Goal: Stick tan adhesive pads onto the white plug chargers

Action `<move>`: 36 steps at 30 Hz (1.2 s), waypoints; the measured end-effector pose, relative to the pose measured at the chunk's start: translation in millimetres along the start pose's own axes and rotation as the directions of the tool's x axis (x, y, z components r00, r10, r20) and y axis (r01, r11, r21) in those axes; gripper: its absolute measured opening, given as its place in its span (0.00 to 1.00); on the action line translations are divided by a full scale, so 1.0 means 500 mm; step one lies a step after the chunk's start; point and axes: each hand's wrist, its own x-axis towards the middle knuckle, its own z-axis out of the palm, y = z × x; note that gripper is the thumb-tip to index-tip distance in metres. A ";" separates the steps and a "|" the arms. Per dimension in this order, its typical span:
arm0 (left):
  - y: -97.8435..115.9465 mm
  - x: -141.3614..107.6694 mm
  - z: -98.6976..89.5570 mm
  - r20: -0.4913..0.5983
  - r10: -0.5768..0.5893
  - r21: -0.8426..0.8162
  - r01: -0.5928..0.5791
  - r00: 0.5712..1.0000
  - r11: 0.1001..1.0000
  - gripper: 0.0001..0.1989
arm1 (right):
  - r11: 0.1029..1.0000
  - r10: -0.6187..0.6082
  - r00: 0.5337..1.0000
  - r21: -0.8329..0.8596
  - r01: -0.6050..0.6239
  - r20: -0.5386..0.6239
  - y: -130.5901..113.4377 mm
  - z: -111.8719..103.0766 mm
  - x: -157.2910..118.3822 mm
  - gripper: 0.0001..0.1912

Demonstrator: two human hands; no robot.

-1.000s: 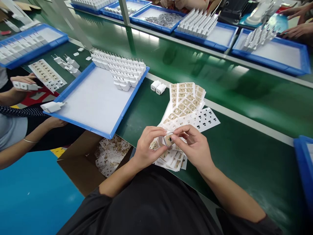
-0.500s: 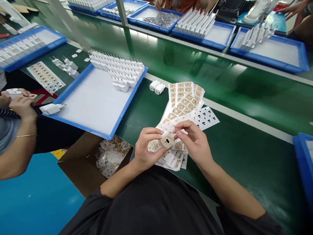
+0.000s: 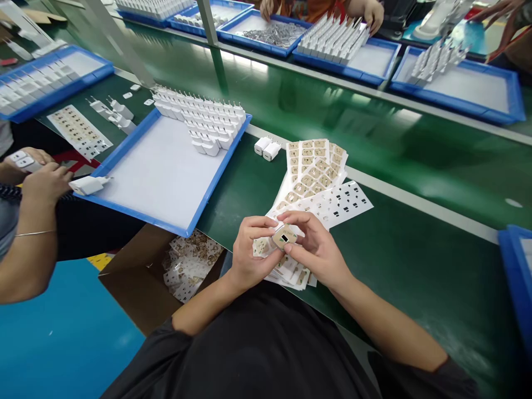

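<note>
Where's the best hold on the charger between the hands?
Probably its opposite side edges, coming from the left: the left hand pinches the charger there, and its flat beige face is turned up toward the camera, so an edge grip should leave it mostly uncovered.

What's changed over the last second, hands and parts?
The right hand lifted its thumb off the tan face of the white adapter, then came back to its edge; that face now turns more toward the camera. A co-worker's hand has come in by the far upright plugs. Unchanged: left hand's grip, near blue tray, sheets.
</note>
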 end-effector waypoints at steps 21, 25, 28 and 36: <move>0.039 0.007 -0.006 0.270 -0.334 -0.282 0.405 0.903 0.869 0.19 | 0.505 -0.662 0.728 -0.613 0.608 0.177 -0.010 -0.034 -0.003 0.12; 0.032 0.007 -0.010 0.308 -0.381 -0.327 0.473 0.872 0.818 0.20 | 0.466 -0.673 0.704 -0.608 0.643 0.227 -0.015 -0.032 -0.008 0.13; 0.029 0.010 -0.013 0.343 -0.404 -0.345 0.514 0.848 0.785 0.21 | 0.510 -0.667 0.718 -0.579 0.636 0.200 -0.019 -0.029 -0.006 0.12; 0.025 0.007 -0.022 0.303 -0.326 -0.340 0.421 0.896 0.841 0.20 | 0.619 -0.643 0.741 -0.438 0.652 0.194 -0.027 -0.038 0.007 0.05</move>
